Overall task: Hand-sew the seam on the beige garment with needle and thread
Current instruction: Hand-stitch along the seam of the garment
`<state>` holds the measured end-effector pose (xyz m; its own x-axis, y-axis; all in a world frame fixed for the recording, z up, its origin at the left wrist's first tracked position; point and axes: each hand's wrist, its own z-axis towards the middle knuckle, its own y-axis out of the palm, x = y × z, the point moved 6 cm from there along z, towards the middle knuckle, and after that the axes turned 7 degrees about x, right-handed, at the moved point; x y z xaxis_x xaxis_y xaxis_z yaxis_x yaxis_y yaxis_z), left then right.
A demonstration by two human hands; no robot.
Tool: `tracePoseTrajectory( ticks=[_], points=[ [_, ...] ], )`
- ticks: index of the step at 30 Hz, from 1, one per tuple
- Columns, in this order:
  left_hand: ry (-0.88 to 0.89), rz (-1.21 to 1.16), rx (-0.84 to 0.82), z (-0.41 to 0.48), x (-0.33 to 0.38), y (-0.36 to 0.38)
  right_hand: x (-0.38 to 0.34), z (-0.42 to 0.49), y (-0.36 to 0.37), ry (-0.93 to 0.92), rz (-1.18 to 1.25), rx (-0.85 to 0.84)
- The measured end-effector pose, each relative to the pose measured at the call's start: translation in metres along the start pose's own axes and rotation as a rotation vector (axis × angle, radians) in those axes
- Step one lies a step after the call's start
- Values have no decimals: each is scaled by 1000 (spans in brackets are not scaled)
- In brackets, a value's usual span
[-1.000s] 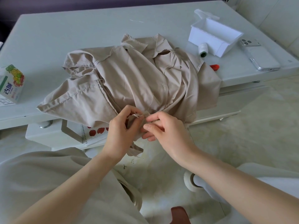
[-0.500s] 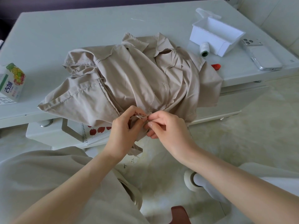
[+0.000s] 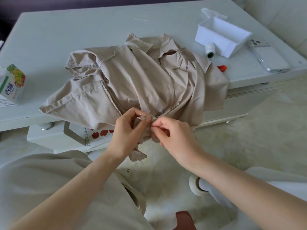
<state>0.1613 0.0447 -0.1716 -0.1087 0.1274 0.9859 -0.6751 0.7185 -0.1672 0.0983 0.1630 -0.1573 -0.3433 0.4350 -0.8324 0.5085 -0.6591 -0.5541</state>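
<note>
— Carton (image 3: pixel 13 83) near table (image 3: pixel 66 30) left edge; wide tabletop shows beside it. Beige garment (image 3: pixel 141 80) heaped mid-table, hem over near edge.
— Fingers?
— Left hand (image 3: pixel 129 130) pinches frayed seam, thumb and forefinger closed. Right hand (image 3: pixel 174 135) pinches needle (image 3: pixel 150 125) at seam. Spool (image 3: pixel 210 50), box (image 3: pixel 222 37), phone (image 3: pixel 269 57) right, apart.

garment (image 3: pixel 136 83) on table (image 3: pixel 66 34), spool (image 3: pixel 210 50) right
</note>
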Motion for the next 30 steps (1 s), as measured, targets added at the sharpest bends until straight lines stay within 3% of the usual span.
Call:
tracePoseTrajectory(
  ticks=[9, 18, 22, 25, 28, 30],
  points=[
    [-57, 41, 138, 9, -10, -10, 0, -21, -2, -250, -292, -79],
    [-65, 34, 131, 9, -12, -8, 16, -46, 12, -291, -327, -274],
    [-69, 17, 127, 9, -10, -11, 10, -52, 9, -384, -275, -215],
    [-77, 20, 62, 6, -7, -6, 1, -37, -1, -381, -187, -45],
    [-74, 6, -19, 2, -4, 0, -7, -9, -11, -222, -61, 126],
    [-77, -11, -66, 1, -3, 2, -9, 6, -11, -45, -22, 104]
  ],
)
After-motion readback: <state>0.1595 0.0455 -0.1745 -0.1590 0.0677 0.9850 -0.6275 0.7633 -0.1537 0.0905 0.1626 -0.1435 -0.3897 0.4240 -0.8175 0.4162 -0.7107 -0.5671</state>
